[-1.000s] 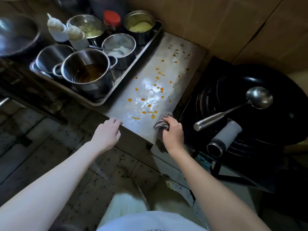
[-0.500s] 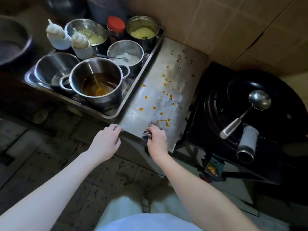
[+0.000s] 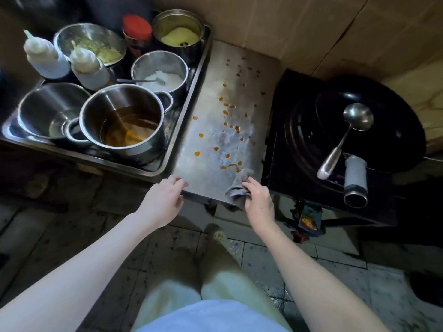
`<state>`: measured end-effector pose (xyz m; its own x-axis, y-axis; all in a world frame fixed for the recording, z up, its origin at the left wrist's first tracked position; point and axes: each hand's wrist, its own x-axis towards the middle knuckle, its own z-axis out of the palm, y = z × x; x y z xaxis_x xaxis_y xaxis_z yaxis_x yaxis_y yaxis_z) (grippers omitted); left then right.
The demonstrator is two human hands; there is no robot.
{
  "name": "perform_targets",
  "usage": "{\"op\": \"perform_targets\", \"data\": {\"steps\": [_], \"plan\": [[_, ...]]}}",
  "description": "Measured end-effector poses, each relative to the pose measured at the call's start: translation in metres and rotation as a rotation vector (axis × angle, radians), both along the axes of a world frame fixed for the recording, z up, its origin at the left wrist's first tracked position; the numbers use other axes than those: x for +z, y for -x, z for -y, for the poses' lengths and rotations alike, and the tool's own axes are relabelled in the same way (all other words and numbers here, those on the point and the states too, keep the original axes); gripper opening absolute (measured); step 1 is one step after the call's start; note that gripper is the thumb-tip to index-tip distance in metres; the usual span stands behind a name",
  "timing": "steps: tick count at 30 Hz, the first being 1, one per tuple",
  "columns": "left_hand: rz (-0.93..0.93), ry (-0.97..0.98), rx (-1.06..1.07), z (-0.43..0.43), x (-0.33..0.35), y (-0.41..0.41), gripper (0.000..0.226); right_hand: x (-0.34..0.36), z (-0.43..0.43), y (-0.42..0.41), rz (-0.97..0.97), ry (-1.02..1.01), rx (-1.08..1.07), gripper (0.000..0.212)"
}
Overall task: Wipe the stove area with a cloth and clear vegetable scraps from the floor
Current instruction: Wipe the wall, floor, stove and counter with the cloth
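Note:
A steel counter beside the stove is strewn with small orange scraps and wet smears. My right hand grips a bunched grey cloth at the counter's near right corner, just below the nearest scraps. The fingers of my left hand rest on the counter's near left edge, holding nothing. To the right stands the black stove with a black wok on it.
A steel ladle lies in the wok above its white handle. On the left, a metal tray holds several pots, bowls, two squeeze bottles and a red-lidded jar. Tiled floor lies below.
My right hand has dragged the cloth to the right along the counter's near edge, back toward the stove-side corner. My left hand has stayed at the near left edge.

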<state>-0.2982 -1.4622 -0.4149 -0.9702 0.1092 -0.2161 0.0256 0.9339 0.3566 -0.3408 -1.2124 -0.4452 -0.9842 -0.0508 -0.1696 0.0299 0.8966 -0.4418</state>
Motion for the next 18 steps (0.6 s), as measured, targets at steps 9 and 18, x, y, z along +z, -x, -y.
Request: {"op": "perform_targets", "data": {"steps": [9, 18], "plan": [[-0.035, -0.016, 0.032, 0.008, -0.004, 0.006, 0.034, -0.006, -0.016, 0.053, -0.043, 0.096, 0.053, 0.049], [-0.017, -0.03, 0.013, 0.0, -0.006, 0.022, 0.033, 0.0, -0.011, 0.057, -0.015, 0.127, 0.04, 0.048]]}}
